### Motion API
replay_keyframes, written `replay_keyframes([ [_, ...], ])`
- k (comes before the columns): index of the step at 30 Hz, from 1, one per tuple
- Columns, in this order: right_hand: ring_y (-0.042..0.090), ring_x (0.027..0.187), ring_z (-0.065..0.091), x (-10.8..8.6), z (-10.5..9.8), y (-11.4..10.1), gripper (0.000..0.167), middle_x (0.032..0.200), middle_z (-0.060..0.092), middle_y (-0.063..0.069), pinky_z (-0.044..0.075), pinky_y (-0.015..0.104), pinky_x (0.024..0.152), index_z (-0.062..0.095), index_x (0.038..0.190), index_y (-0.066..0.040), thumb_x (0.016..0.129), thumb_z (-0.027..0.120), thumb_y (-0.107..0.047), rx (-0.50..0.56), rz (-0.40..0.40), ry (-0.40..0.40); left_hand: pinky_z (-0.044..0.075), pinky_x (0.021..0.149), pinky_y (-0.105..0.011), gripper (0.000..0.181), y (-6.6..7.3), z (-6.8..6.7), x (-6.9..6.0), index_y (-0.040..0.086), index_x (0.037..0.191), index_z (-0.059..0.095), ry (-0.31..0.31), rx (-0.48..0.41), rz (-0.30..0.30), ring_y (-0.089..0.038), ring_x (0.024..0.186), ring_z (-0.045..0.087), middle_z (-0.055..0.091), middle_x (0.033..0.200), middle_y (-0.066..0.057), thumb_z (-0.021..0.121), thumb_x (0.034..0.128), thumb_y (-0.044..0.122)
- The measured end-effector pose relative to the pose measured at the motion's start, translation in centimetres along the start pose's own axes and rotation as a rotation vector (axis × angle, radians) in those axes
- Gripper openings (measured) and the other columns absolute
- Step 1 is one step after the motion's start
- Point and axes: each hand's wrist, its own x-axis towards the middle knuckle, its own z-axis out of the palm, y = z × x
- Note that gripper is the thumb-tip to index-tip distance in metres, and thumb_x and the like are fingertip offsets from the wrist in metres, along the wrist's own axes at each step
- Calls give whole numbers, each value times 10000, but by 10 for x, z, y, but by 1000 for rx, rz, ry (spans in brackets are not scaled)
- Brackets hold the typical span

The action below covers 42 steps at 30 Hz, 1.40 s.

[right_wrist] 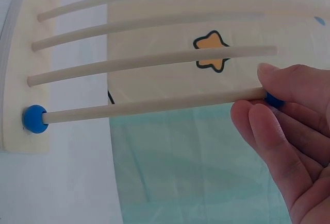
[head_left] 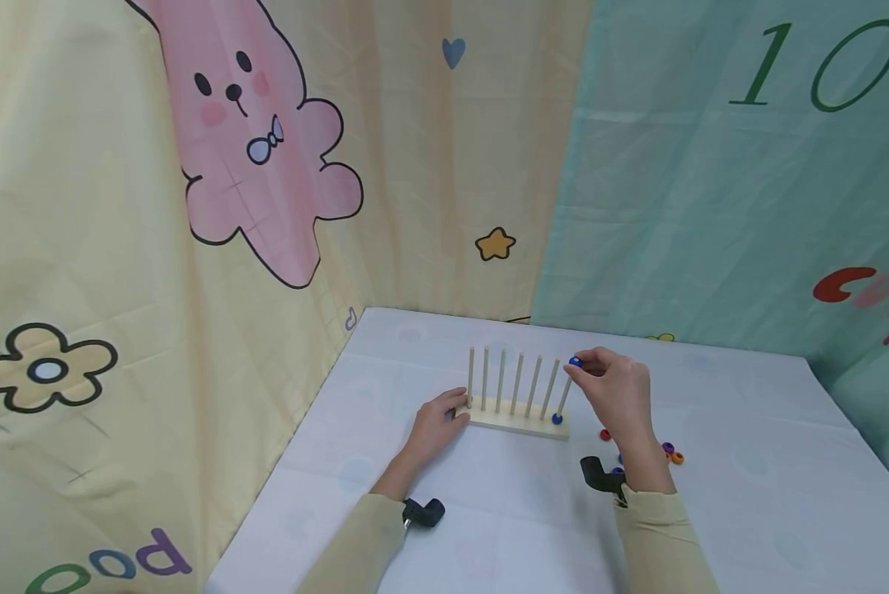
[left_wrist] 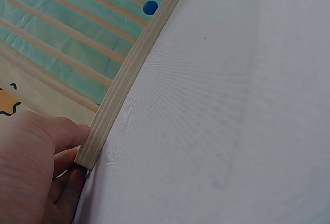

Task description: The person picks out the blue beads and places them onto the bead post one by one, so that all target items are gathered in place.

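A pale wooden peg board (head_left: pixel 515 424) with a row of several upright pegs stands on the table. Its left end is held by my left hand (head_left: pixel 434 425), thumb and fingers around the end of the base (left_wrist: pixel 121 87). My right hand (head_left: pixel 617 392) pinches a blue bead (right_wrist: pixel 274 101) at the tip of the rightmost peg (right_wrist: pixel 154 105); fingers hide most of that bead. Down at the foot of the same peg sits another blue bead (right_wrist: pixel 35 119), touching the base. The other pegs carry no beads.
Loose beads lie right of the board, partly hidden behind my right wrist: a red bead (head_left: pixel 604 435), a purple bead (head_left: pixel 668 447), an orange bead (head_left: pixel 678 459) and some blue ones. The white table (head_left: pixel 504 511) meets printed curtains (head_left: pixel 444 165) at its back and left.
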Motion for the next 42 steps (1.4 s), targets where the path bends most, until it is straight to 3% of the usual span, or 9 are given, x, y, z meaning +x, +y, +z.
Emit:
replay_keyframes([
  [9,251,751,727,-1,3,3,226,849,756,97,593,442,679,764,983,-51,862,826,-232,-11,6,2,430,1086,-402,367,2,0,1,27,1312,662,-1,0,-5,-260,1359,489,563,1442,-57,665,968,155],
  [17,223,734,728,-15,13,12,229,844,758,75,593,425,668,769,990,-62,857,829,-238,16,-4,21,427,1089,-399,360,-2,1,-3,40,1300,674,-8,19,-1,-262,1350,499,571,1432,-58,681,959,155],
  [32,207,726,727,-9,13,12,219,843,758,66,596,420,648,767,989,-64,849,837,-219,26,-32,51,429,1086,-423,359,1,0,1,27,1306,666,11,-11,12,-283,1355,492,565,1439,-74,676,966,142],
  [42,236,760,717,-19,22,20,239,866,753,87,599,409,687,760,1024,-51,862,825,-214,23,44,-8,429,1086,-411,357,1,0,1,42,1298,676,4,4,4,-280,1352,496,568,1435,-70,685,959,151],
])
